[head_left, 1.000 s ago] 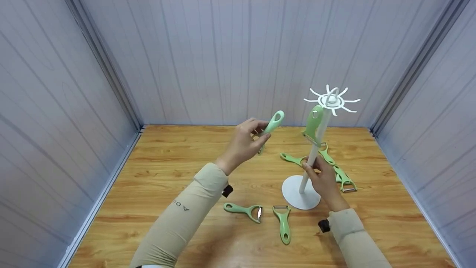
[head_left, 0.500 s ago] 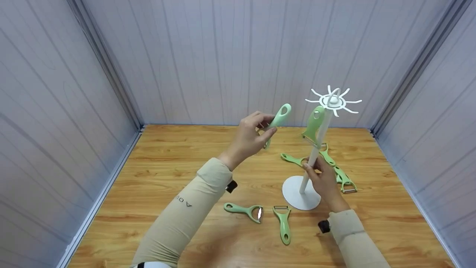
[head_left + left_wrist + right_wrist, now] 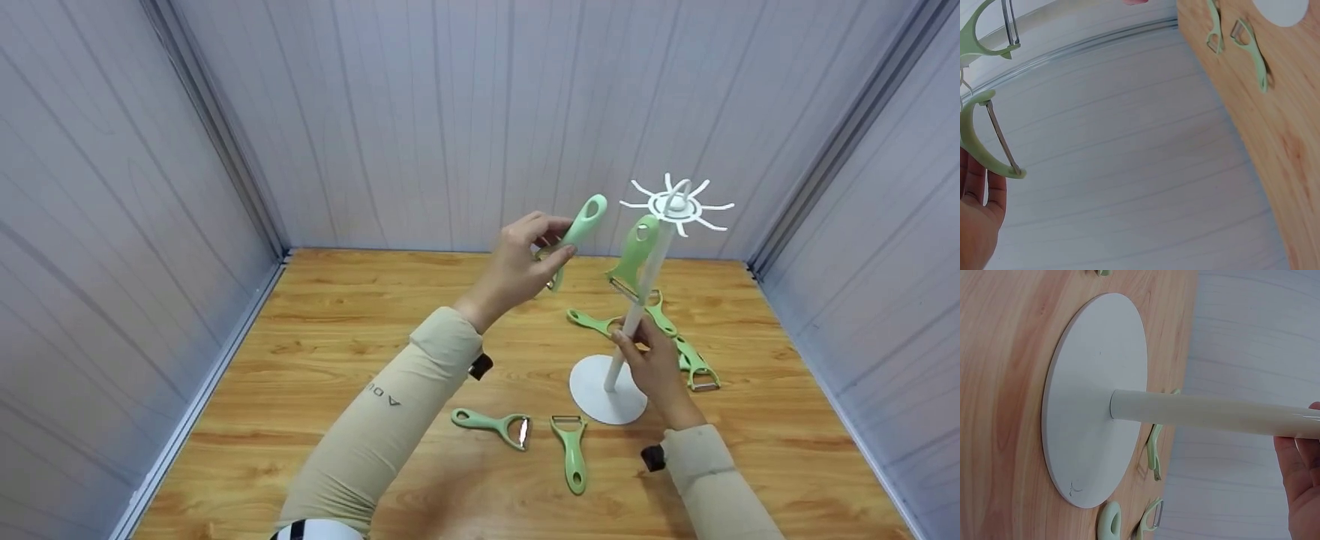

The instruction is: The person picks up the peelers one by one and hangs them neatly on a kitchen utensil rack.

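Raised to the left of the rack's top, my left hand [image 3: 525, 255] pinches a green peeler [image 3: 586, 219], its holed handle end tilted up toward the hooks. In the left wrist view the blade end of that peeler [image 3: 979, 140] shows beyond the fingers. My right hand [image 3: 654, 367] grips the pole of a white hook stand [image 3: 651, 262], which stands on a round base [image 3: 589, 386]. From one of the stand's hooks hangs another green peeler [image 3: 634, 251], blade down. The right wrist view shows the fingers [image 3: 1297, 467] round the pole.
On the wooden table [image 3: 337, 337] lie several more green peelers. One peeler [image 3: 491, 426] and another peeler [image 3: 572, 454] are in front of the base; others, such as this peeler [image 3: 697, 364], lie behind and right of the pole. Panelled walls [image 3: 480, 112] enclose the back and sides.
My left hand has moved right and upward with its peeler, closer to the hooks. The right hand keeps its grip; the stand's top has shifted slightly right.
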The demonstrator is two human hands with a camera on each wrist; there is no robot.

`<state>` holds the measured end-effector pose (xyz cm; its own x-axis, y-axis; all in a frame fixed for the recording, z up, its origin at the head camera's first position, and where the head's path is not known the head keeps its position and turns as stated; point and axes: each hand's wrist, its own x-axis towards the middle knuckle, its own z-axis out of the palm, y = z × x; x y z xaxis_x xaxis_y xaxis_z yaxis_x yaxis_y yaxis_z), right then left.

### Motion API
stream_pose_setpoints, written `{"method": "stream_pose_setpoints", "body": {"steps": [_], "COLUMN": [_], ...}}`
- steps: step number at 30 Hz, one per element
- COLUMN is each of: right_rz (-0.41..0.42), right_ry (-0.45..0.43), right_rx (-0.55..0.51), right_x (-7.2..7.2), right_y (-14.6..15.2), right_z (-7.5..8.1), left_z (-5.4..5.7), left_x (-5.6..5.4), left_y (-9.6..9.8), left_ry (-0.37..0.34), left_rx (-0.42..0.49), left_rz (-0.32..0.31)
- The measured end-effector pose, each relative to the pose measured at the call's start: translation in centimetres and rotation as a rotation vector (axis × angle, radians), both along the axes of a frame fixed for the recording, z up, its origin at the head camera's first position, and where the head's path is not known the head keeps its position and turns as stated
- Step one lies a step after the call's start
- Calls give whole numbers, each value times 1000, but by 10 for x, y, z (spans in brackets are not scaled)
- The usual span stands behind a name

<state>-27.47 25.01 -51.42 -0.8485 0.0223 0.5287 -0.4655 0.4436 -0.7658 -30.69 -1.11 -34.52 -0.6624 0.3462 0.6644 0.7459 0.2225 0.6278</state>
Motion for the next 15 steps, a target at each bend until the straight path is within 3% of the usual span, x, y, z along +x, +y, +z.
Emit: {"method": "stream_pose_setpoints", "body": {"steps": [7, 15], "right_rz": [13, 28], "right_ry": [28, 67], "right_rx": [-7, -28], "right_x": [0, -1], "right_y": [0, 1], "right_z": [-2, -3], "left_z": [2, 5], "left_x": [-3, -5], "left_y": [8, 19], "left_ry": [46, 30], "left_rx": [5, 23], "left_rz": [-9, -33]}}
